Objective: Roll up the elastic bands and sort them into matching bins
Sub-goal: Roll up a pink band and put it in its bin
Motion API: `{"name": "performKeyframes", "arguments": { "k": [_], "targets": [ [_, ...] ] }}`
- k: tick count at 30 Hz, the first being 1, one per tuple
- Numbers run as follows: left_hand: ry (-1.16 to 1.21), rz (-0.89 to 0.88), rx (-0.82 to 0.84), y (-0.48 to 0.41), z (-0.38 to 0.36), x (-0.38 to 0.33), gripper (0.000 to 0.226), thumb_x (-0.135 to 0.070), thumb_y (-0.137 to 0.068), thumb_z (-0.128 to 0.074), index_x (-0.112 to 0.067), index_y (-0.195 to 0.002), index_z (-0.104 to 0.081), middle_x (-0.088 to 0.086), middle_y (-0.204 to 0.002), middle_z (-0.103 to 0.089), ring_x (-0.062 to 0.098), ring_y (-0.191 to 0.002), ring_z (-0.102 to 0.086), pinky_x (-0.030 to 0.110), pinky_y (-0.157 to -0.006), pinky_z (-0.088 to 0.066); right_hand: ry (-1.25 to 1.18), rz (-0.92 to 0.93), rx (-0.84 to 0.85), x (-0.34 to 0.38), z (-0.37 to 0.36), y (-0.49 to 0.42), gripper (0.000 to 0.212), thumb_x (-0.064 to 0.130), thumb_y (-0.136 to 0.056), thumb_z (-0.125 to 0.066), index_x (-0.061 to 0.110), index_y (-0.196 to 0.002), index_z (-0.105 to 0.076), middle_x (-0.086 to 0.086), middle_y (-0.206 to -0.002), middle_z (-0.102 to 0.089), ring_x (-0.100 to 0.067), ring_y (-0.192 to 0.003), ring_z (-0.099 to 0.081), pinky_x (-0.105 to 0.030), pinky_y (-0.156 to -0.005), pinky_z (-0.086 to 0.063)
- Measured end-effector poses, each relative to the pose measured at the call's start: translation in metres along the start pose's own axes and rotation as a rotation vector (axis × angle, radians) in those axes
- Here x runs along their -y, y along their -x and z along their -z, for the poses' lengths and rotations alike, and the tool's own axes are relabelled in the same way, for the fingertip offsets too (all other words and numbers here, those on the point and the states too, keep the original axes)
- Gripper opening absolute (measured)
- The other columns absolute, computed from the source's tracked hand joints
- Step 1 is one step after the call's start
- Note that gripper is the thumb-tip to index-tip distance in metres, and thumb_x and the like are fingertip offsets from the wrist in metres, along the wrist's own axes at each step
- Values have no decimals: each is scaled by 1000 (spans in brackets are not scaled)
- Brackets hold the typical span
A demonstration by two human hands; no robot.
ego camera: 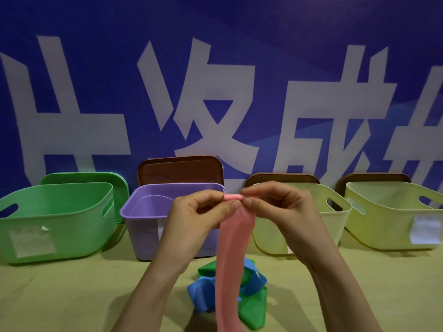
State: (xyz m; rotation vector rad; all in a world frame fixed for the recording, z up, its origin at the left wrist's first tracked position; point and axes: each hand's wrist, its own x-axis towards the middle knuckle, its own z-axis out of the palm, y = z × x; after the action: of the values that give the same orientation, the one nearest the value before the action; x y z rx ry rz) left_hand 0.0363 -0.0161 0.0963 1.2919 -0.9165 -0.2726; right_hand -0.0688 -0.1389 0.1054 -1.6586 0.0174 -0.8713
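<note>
A: Bins, quick?
B: Green bin (72, 231) & purple bin (143, 236) — smooth plastic, slight sheen. Green one's got a white paper label (31, 243).
A: Pink band (233, 248)?
B: Thin, smooth, matt, rubbery-looking — same w/ blue band (199, 295), green band (254, 310). Tabletop (72, 295) matt.

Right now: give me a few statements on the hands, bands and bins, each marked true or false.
1. Both the left hand and the right hand pinch the top end of the pink band. True.
2. The pink band is fully rolled. False: only a short roll shows at the top; the rest hangs down.
3. A blue band and a green band lie on the table. True.
4. The purple bin stands at the far left. False: the green bin does.
5. A lid covers the purple bin. False: it is open.
</note>
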Motion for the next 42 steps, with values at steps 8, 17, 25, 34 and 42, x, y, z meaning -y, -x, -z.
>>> {"name": "performKeyframes", "arguments": {
  "k": [8, 17, 25, 34, 42],
  "targets": [
    [41, 27, 27, 1, 0, 0, 24, -29, -72, -66, -14, -89, -74, 6, -83, -74, 19, -81, -71, 28, -71, -59, 73, 41, 1, 0, 1, 0, 20, -5, -72, -69, 10, -85, -74, -5, -85, -75, -12, -82, -70, -20, -74, -54],
    [81, 41, -5, -2, 1, 1, 12, -13, -78, -67, -14, -89, -73, 4, -84, -75, 15, -81, -71, 20, -67, -56, 110, -130, 70, 3, 6, -1, 28, 19, -65, -72, 16, -92, -71, -5, -83, -74, -11, -78, -69, -17, -64, -52],
    [22, 34, -4, -3, 0, 6, 15, -5, -79, -69, -9, -93, -73, 6, -86, -75, 18, -84, -71, 23, -72, -57, 91, -184, 114, 2, 12, 0, 31, 15, -67, -71, 12, -98, -70, -3, -82, -75, -11, -76, -70, -17, -65, -52],
    [74, 105, 25, 0, -6, 5, 23, -26, -77, -67, -17, -98, -71, 4, -92, -74, 19, -90, -70, 34, -77, -58, 16, -79, 2, -5, 4, -2, 20, 19, -74, -67, 10, -91, -72, -5, -85, -73, -12, -79, -67, -21, -67, -53],
    [69, 64, 91, 0, 0, -1, 20, -18, -73, -68, -19, -92, -73, 3, -86, -75, 9, -81, -70, 19, -68, -55, -14, -16, 5, -3, 4, -1, 18, 10, -68, -69, 11, -86, -73, -4, -80, -74, -11, -77, -69, -18, -66, -53]
  ]
}}
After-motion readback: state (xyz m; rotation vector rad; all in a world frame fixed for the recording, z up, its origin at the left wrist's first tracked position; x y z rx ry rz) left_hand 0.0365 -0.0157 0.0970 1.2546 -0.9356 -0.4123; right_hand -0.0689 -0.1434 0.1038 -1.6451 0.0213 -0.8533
